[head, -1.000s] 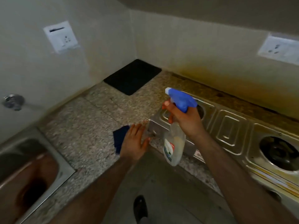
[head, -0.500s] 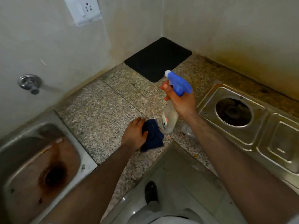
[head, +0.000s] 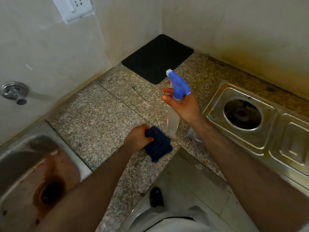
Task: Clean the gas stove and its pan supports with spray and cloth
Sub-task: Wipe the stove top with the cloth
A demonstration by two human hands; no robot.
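The spray bottle (head: 173,121), clear with a blue trigger head, stands upright on the granite counter left of the steel gas stove (head: 234,144). My right hand (head: 185,106) is at the bottle's neck with its fingers stretched out straight to the left. My left hand (head: 138,138) grips a dark blue cloth (head: 158,148) on the counter near the inner corner edge, just in front of the bottle. The stove's left burner well (head: 240,114) lies bare, with no pan support on it. No pan supports are in sight.
A black mat (head: 157,59) lies in the far corner of the counter. A stained steel sink (head: 21,166) is at the left below a wall tap (head: 15,92). A wall socket (head: 75,9) is above. Floor and my shoe (head: 156,196) show below the counter edge.
The spray bottle has come down from a tilted hold to stand upright on the counter, and my right fingers have straightened. My left hand has closed round the cloth.
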